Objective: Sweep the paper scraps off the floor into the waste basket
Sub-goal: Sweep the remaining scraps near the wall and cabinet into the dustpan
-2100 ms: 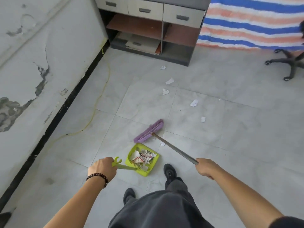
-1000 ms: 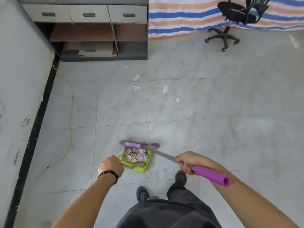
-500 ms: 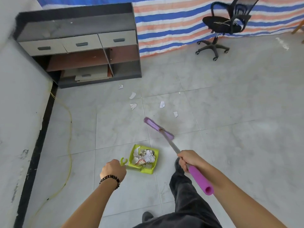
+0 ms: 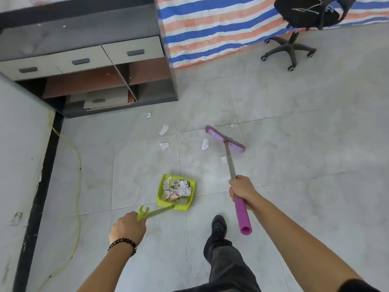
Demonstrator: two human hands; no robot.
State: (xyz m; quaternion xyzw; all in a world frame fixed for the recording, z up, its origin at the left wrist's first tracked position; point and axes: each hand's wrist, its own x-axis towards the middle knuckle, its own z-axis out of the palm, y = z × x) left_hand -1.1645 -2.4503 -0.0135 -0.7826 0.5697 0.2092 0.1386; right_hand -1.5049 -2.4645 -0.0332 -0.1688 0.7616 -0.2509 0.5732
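Right hand (image 4: 242, 191) gripped broom (image 4: 231, 165), left hand (image 4: 128, 227) gripped dustpan (image 4: 168, 191) handle. Paper scraps (image 4: 205, 143) lay ahead, just left of broom head, beyond pan's mouth; right hand nearer.

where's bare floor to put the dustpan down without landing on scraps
Bare tiles lie right of the broom, out toward the office chair, and left of the dustpan, up to the yellow cable. Crowded: the stretch from the cabinet to the broom, where five paper scraps lie, two of them right beside the broom.
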